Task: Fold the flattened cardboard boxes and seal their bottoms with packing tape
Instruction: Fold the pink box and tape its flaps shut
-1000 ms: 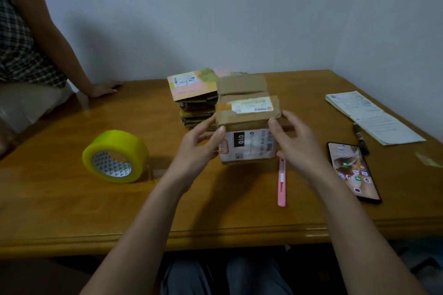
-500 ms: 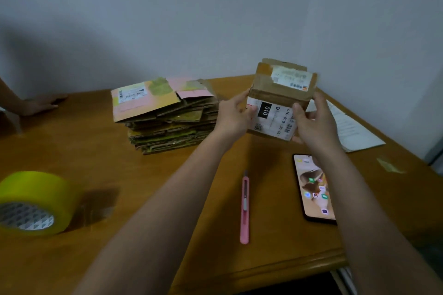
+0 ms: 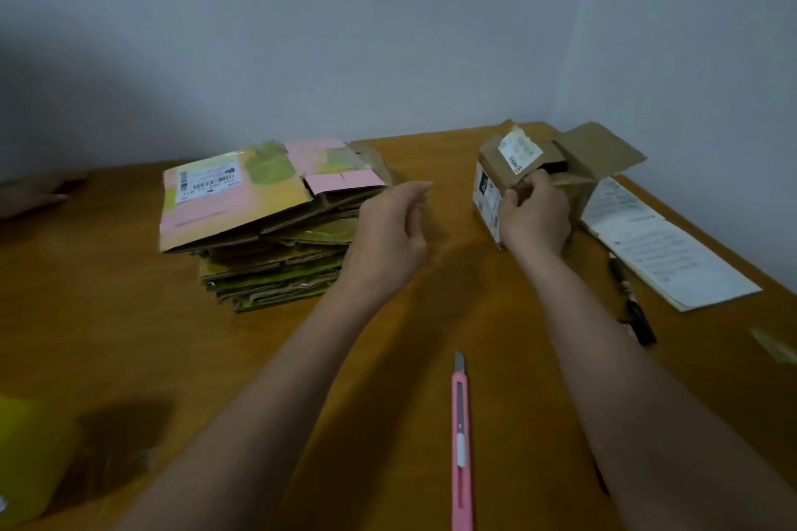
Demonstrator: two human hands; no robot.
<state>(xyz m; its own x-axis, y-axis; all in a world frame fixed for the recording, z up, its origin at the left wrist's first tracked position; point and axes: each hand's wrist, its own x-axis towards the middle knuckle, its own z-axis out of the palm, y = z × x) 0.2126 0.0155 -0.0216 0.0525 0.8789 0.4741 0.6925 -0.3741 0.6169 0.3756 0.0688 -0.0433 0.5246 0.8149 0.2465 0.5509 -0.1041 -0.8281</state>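
At the far left edge another person's hand [image 3: 32, 194] rests on the brown wooden table [image 3: 108, 315]. Low in the left corner sits the yellow roll of packing tape [image 3: 30, 457], cut off by the frame. Next comes the stack of flattened cardboard boxes [image 3: 267, 220], topped by a pink and yellow sheet with a white barcode label whose print is too blurred to read. The left hand [image 3: 390, 237] hovers just beside the stack, fingers relaxed, holding nothing. A pink utility knife [image 3: 460, 444] lies near the table's front edge. The right hand [image 3: 534, 216] grips the small brown cardboard box [image 3: 573, 168], flaps open, standing near the far right corner; its side label reads "010". Beside it lie a black pen [image 3: 634, 306] and white printed papers [image 3: 664, 250], text illegible.
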